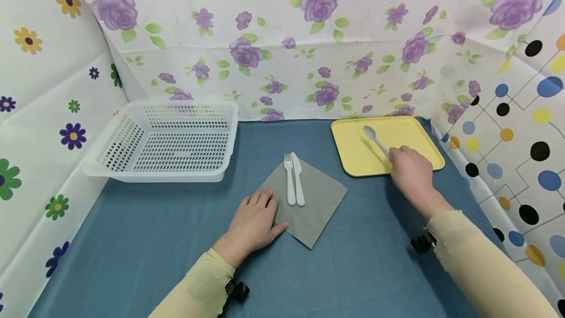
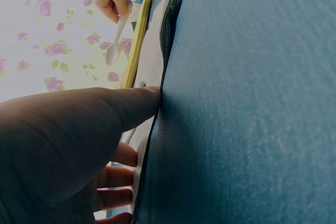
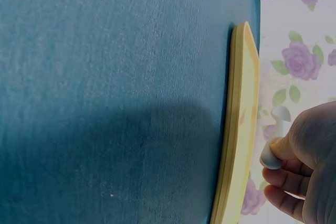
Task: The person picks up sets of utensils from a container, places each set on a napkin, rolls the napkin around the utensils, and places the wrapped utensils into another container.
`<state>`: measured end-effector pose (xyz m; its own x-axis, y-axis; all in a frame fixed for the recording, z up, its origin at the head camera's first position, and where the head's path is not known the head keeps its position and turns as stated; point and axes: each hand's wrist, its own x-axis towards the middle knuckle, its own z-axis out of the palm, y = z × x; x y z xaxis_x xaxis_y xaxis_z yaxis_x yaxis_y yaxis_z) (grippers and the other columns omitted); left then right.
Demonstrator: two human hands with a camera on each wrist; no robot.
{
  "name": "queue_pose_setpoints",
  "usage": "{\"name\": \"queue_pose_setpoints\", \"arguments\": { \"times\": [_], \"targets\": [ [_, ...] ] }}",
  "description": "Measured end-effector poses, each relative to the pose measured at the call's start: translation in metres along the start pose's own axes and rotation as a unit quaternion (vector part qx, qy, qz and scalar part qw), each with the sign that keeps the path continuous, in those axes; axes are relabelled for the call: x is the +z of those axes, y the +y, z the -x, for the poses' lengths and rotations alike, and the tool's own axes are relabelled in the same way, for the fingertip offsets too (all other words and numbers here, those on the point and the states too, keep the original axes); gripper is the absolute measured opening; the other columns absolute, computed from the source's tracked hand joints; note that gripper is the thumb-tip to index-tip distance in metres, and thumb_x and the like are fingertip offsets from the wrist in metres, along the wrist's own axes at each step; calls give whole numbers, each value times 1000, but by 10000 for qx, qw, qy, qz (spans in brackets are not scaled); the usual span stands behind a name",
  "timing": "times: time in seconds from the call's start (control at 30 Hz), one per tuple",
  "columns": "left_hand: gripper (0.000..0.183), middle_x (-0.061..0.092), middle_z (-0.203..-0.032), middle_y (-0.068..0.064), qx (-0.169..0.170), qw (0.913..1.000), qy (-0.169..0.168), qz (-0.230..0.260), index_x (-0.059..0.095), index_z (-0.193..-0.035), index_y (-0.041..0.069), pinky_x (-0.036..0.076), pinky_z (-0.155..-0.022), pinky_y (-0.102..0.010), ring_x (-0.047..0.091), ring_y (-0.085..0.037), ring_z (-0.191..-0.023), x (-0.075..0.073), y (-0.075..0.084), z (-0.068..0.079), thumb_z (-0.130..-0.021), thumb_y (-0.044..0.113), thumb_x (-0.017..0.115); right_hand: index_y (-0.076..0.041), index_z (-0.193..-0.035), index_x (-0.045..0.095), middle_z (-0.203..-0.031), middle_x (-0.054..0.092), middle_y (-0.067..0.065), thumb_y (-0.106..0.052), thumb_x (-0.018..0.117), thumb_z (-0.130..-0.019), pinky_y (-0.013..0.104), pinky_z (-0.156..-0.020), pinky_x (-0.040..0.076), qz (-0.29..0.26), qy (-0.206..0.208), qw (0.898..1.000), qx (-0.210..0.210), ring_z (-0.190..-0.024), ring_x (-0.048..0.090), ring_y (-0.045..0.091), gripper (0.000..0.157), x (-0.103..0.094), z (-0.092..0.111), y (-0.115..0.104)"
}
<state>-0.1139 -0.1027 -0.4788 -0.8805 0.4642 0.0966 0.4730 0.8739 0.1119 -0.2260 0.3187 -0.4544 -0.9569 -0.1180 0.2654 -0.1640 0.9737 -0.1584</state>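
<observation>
A grey folded napkin (image 1: 320, 200) lies turned like a diamond on the blue cloth. On it a white fork (image 1: 289, 180) and a white knife (image 1: 298, 180) lie side by side, heads away from me. My left hand (image 1: 253, 222) rests on the napkin's left edge; in the left wrist view its thumb (image 2: 139, 103) touches the border and its fingers are relaxed. Above the yellow tray (image 1: 353, 158), my right hand (image 1: 412, 173) pinches a pale spoon (image 1: 376, 140) by its handle end, the bowl pointing away to the left. The right wrist view shows the spoon raised off the tray.
A white perforated basket (image 1: 181, 153) stands at the back left. Flowered sheets (image 1: 282, 43) hang behind, and a dotted sheet (image 1: 521, 161) closes off the right side. The blue tablecloth (image 1: 167, 229) spreads between the basket, napkin and tray.
</observation>
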Motion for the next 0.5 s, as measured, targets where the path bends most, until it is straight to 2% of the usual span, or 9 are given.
{"name": "queue_pose_setpoints", "arguments": {
  "times": [0.23,0.5],
  "targets": [
    [70,56,-158,-24,-68,9999,-139,52,63,-151,2,47,-116,-59,51,-42,-149,-3,1,0,-103,50,79,4,-118,76,-94,67,23,-1,67,-106,56,-57,50,-69,98,9999,-112,-74,64,41,16,-3,6,-7],
    [71,56,-158,-24,-60,9999,-130,56,63,-152,2,47,-116,-59,51,-42,-149,0,0,-1,-103,51,79,6,-124,75,-99,69,25,-1,69,-105,60,-63,55,-19,153,9999,54,-82,67,45,21,-3,12,-12]
  ]
}}
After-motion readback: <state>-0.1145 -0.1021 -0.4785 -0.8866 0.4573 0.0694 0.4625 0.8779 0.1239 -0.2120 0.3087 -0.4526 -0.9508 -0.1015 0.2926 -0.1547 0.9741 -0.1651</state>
